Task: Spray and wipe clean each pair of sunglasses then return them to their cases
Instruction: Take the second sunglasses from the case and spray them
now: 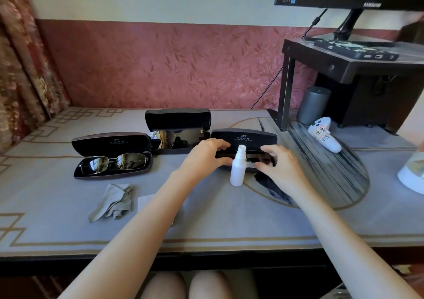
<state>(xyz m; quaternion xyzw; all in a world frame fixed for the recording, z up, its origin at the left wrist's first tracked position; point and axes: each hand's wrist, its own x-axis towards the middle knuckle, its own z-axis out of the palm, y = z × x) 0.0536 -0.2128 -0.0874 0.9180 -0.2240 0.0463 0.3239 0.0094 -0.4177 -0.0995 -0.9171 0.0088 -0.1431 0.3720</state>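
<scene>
Three open black cases lie on the table. The left case point(110, 145) holds metal-framed sunglasses point(113, 162). The middle case point(177, 119) holds dark sunglasses point(179, 135). Both my hands rest at the right case point(244, 137): my left hand point(206, 153) grips the left end of the sunglasses point(259, 158) inside it, my right hand point(274, 161) grips their right end. A white spray bottle point(238, 168) stands upright just in front of that case, between my hands. A dark cloth point(273, 189) lies under my right wrist.
A crumpled grey-green cloth point(114, 203) and a pale sheet point(146, 203) lie front left. A black monitor stand point(344, 64) with a grey cylinder point(313, 104), a white controller point(323, 134) and a white object point(413, 174) crowd the right side.
</scene>
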